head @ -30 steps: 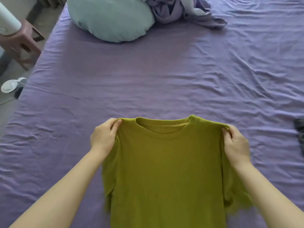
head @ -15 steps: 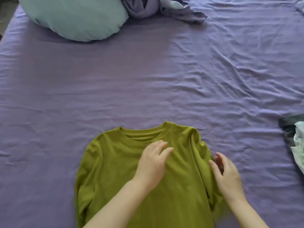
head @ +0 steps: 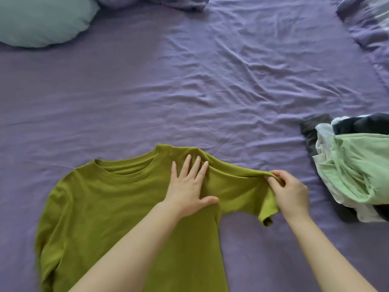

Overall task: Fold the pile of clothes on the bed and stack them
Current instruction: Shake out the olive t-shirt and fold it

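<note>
An olive-green T-shirt [head: 109, 211] lies front up on the purple bed sheet [head: 189, 85], collar toward the far side. My left hand [head: 188, 186] presses flat on the shirt just right of the collar, fingers spread. My right hand [head: 289, 192] pinches the top edge of the shirt's right sleeve and holds it stretched out to the right. A pile of loose clothes [head: 353, 167], light green, white and dark grey, sits at the right edge of the bed.
A pale blue pillow [head: 40, 20] lies at the far left. Bunched purple bedding [head: 366, 20] fills the far right corner, and more crumpled purple fabric [head: 179, 2] lies at the top middle. Wrinkled bare sheet stretches beyond the shirt.
The shirt went from held up by both shoulders to lying flat. My left hand slid right of the collar and spread flat. My right hand took the right sleeve and pulled it outward.
</note>
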The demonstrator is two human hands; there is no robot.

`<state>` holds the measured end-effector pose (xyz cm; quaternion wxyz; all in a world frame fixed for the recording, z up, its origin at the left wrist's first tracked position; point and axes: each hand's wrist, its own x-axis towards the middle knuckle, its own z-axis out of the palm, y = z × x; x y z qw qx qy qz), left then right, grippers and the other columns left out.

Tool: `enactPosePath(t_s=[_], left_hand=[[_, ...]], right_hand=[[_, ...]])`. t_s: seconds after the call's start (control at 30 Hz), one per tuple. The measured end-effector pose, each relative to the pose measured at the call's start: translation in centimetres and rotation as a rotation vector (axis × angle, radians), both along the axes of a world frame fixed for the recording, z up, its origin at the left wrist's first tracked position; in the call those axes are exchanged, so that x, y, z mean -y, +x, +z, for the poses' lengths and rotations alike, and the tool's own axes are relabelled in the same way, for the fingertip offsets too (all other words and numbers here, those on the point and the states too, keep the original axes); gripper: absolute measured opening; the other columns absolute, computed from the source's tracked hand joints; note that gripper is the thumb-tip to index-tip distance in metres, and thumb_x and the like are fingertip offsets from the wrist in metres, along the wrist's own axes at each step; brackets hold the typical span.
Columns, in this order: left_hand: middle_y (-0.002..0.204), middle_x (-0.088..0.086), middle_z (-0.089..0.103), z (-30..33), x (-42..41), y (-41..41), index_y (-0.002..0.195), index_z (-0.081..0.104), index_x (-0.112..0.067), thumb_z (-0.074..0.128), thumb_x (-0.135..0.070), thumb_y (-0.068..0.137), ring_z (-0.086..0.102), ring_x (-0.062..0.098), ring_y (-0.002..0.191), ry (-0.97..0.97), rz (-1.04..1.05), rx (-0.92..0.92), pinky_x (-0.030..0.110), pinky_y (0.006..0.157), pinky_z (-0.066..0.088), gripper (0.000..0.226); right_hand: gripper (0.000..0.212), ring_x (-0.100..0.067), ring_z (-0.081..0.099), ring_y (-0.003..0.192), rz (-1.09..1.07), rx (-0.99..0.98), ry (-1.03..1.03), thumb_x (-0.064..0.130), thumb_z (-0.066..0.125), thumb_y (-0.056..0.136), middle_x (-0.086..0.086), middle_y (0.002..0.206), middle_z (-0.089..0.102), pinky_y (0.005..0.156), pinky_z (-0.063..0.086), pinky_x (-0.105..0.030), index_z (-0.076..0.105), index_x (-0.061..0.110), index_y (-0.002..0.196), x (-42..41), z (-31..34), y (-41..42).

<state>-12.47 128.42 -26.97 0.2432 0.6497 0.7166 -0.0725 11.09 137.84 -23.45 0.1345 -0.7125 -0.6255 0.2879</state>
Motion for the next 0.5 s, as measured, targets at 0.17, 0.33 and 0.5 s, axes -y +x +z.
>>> enactPosePath(t_s=[0.17,0.33,0.5], left_hand=[[0.157,0.002,-0.025,-0.7,-0.8,1.2,0.15,-0.017,-0.024,0.028,-0.096,0.06,-0.032,0.025,0.141,-0.029,0.057,-0.075,0.062,0.11,-0.016,0.124],[0.156,0.002,-0.028,-0.8,-1.7,1.3,0.148,-0.02,-0.034,0.032,-0.094,0.063,-0.033,0.028,0.14,-0.059,0.102,-0.085,0.065,0.109,-0.013,0.116],[0.156,0.003,-0.029,-0.2,-1.0,1.6,0.149,-0.015,-0.035,0.033,-0.086,0.074,-0.03,0.027,0.142,-0.002,0.137,-0.073,0.059,0.112,-0.012,0.103]], right_hand=[[0.019,-0.033,0.061,0.091,0.249,0.235,0.104,0.037,0.064,0.088,-0.004,0.097,0.066,0.067,0.044,-0.039,0.063,0.02,0.096,-2.5,-0.3,0.8],[0.019,-0.039,0.06,0.093,0.378,0.352,0.316,0.007,0.072,0.079,-0.017,0.099,0.066,0.079,0.044,-0.047,0.069,0.007,0.097,-2.0,-0.5,0.4],[0.042,-0.033,0.055,0.121,0.886,0.268,0.303,0.021,0.074,0.08,-0.014,0.131,0.058,0.099,0.04,-0.055,0.065,0.015,0.121,3.6,-1.8,-3.7]])
